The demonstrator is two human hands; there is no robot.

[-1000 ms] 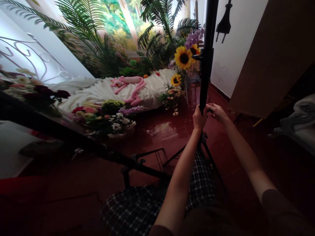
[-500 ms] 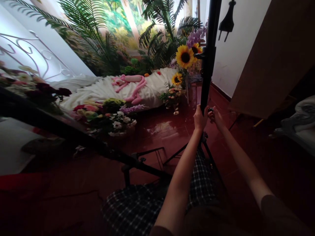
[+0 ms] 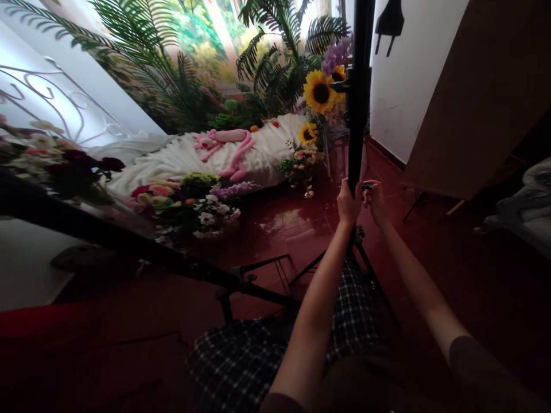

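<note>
The left hand [image 3: 349,203] is shut around one black pole [image 3: 356,126] that stands up in front. The right hand [image 3: 375,202] pinches one small black knob [image 3: 367,187] just beside it. Three sunflowers [image 3: 319,92] stand past the pole.

The stand's pole [image 3: 357,132] is matt black metal, the floor tiles [image 3: 301,246] glossy red ceramic.

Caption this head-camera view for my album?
Left hand grips a black stand pole; right hand pinches a small knob, a pink plush toy beyond.
</note>
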